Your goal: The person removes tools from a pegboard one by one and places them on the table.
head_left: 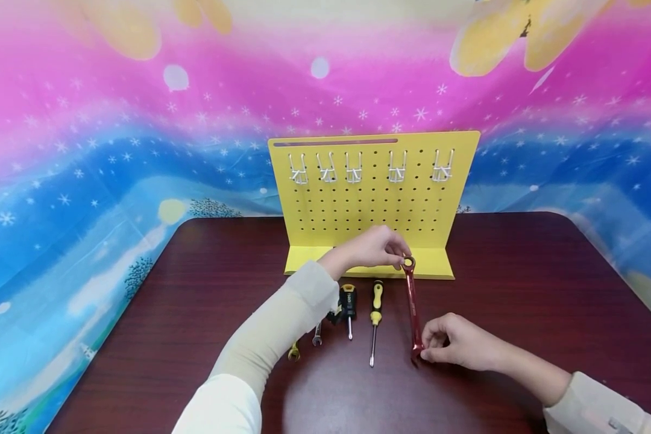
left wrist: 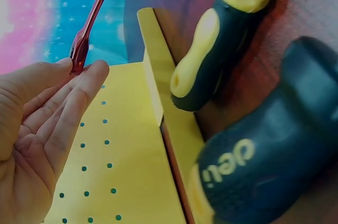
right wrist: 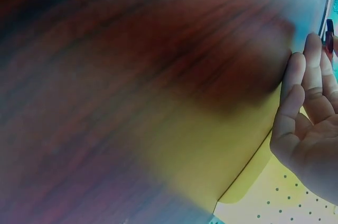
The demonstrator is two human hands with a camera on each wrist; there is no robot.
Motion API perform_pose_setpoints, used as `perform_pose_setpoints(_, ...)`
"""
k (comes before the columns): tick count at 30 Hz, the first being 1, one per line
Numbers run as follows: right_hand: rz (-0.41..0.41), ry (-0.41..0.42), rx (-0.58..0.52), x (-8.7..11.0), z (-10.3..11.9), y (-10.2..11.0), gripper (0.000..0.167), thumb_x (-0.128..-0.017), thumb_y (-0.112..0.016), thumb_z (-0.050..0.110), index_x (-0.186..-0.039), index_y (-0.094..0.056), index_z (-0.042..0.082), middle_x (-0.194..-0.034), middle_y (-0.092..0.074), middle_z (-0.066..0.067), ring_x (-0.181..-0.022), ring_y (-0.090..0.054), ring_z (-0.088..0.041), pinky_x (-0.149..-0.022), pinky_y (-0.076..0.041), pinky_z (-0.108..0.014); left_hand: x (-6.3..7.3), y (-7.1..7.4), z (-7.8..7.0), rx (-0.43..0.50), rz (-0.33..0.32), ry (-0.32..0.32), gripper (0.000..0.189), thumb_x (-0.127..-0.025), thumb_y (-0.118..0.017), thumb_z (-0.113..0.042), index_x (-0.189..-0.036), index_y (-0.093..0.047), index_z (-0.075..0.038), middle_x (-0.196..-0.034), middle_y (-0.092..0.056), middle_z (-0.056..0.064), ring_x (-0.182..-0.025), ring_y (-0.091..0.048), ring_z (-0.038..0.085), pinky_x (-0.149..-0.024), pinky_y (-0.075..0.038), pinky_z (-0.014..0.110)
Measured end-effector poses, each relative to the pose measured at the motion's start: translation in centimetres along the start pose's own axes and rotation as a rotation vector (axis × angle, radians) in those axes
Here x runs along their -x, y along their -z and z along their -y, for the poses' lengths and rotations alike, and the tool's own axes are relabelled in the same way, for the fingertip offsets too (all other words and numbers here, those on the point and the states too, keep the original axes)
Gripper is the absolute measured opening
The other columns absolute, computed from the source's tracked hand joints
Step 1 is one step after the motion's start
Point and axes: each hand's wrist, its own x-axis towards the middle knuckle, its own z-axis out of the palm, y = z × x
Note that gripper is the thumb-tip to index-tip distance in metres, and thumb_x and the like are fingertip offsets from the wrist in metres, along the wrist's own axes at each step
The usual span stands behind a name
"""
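A red combination wrench (head_left: 413, 304) stands between both hands, its ring end toward the pegboard and its open end toward the person. My left hand (head_left: 380, 246) pinches the ring end between thumb and fingertips; the left wrist view shows the same grip on the red wrench (left wrist: 80, 49). At the open end, my right hand (head_left: 461, 343) pinches with thumb and fingers. Left of the wrench lies a yellow-and-black screwdriver (head_left: 376, 319), tip toward the person. Beside it is a short, thick-handled black screwdriver (head_left: 349, 304), marked "deli" in the left wrist view.
A yellow pegboard (head_left: 369, 211) with several white hooks (head_left: 396, 167) stands on the dark wooden table (head_left: 499, 271). A silver wrench (head_left: 317, 336) and a yellow wrench (head_left: 294, 352) lie partly hidden under the left sleeve. A colourful printed cloth (head_left: 114, 132) hangs behind.
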Motion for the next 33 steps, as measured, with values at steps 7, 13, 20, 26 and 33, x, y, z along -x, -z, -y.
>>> perform_pose_setpoints(7, 0.034, -0.019, -0.019, 0.1, 0.0, -0.4, 0.012, -0.084, -0.075, 0.01, -0.075, -0.066, 0.01, -0.064, -0.058, 0.012, -0.057, -0.047, 0.007, -0.048, -0.042, -0.016, 0.2, -0.8, 0.5, 0.007, 0.016, 0.021, 0.021, -0.094, -0.065, -0.004, -0.114, -0.07, -0.001, -0.098, -0.076, 0.009, -0.082, -0.071, 0.008, -0.077, -0.056, 0.013)
perform_pose_setpoints(13, 0.048, -0.045, 0.003, 0.0, 0.1, -0.6, 0.014, -0.082, -0.075, 0.01, -0.073, -0.065, 0.011, -0.062, -0.053, 0.015, -0.053, -0.043, 0.007, -0.046, -0.036, -0.014, 0.4, -1.2, 0.7, 0.003, 0.021, 0.015, 0.02, -0.093, -0.067, -0.005, -0.113, -0.071, -0.001, -0.095, -0.076, 0.009, -0.084, -0.074, 0.016, -0.075, -0.056, 0.013)
perform_pose_setpoints(20, 0.05, -0.042, 0.031, -0.2, 0.1, -0.7, 0.017, -0.081, -0.075, 0.009, -0.07, -0.063, 0.011, -0.06, -0.05, 0.017, -0.052, -0.042, 0.008, -0.046, -0.036, -0.014, 0.3, -1.5, 1.1, 0.012, 0.02, 0.019, 0.019, -0.093, -0.067, -0.004, -0.111, -0.072, -0.001, -0.093, -0.076, 0.008, -0.079, -0.072, 0.011, -0.073, -0.056, 0.014)
perform_pose_setpoints(26, 0.042, -0.06, 0.062, -0.6, 0.4, -0.9, 0.018, -0.077, -0.075, 0.008, -0.066, -0.061, 0.012, -0.057, -0.047, 0.017, -0.05, -0.042, 0.007, -0.044, -0.034, -0.014, 0.3, -1.8, 1.3, 0.043, 0.024, 0.022, 0.017, -0.093, -0.066, -0.002, -0.109, -0.072, 0.0, -0.091, -0.076, 0.009, -0.081, -0.074, 0.019, -0.07, -0.057, 0.016)
perform_pose_setpoints(33, 0.025, -0.084, 0.093, -0.5, 0.6, -0.9, 0.019, -0.075, -0.077, 0.01, -0.065, -0.061, 0.013, -0.055, -0.046, 0.017, -0.049, -0.041, 0.007, -0.044, -0.035, -0.014, 0.2, -1.9, 1.4, 0.053, 0.029, 0.027, 0.018, -0.093, -0.065, -0.002, -0.109, -0.071, 0.001, -0.092, -0.076, 0.01, -0.082, -0.074, 0.02, -0.071, -0.057, 0.015)
